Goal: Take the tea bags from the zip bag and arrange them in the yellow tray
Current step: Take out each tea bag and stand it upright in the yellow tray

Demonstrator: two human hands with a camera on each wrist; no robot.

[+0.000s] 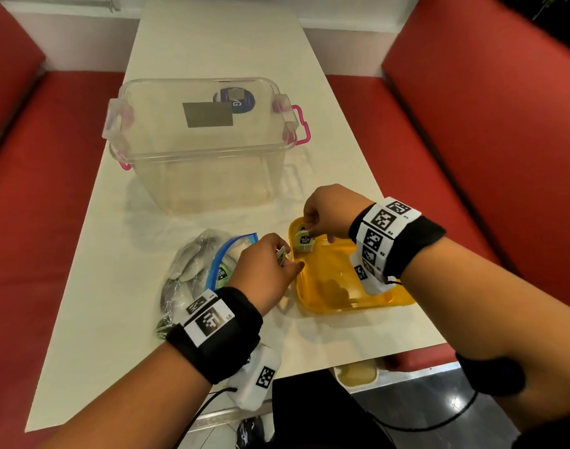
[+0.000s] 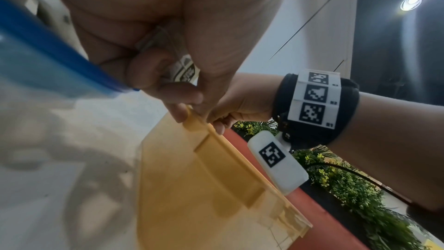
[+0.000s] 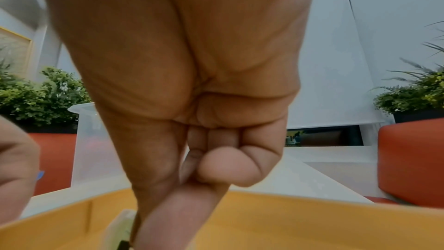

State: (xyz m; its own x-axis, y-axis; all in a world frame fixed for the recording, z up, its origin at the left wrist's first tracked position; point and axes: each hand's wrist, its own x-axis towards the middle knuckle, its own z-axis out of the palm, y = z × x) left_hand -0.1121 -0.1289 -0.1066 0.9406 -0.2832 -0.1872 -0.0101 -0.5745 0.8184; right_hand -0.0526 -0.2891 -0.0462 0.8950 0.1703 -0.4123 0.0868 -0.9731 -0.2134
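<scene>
The yellow tray [image 1: 374, 299] lies on the white table at the near right. At its far left corner my right hand [image 1: 322, 215] pinches a green-labelled tea bag [image 1: 304, 242] that stands on edge there; the right wrist view shows the same tea bag [image 3: 120, 229] beside my thumb over the tray [image 3: 312, 221]. My left hand [image 1: 270, 267] is at the tray's left rim and holds several tea bags [image 1: 281, 255], seen curled inside the fingers as tea bags [image 2: 185, 69]. The zip bag [image 1: 209, 264] with its blue seal lies just left, more tea bags inside.
A large clear storage tub [image 1: 199, 137] with pink latches stands behind the tray and bag. Red bench seats [image 1: 471, 140] flank the white table [image 1: 92, 286]. The table's near edge is close below my wrists.
</scene>
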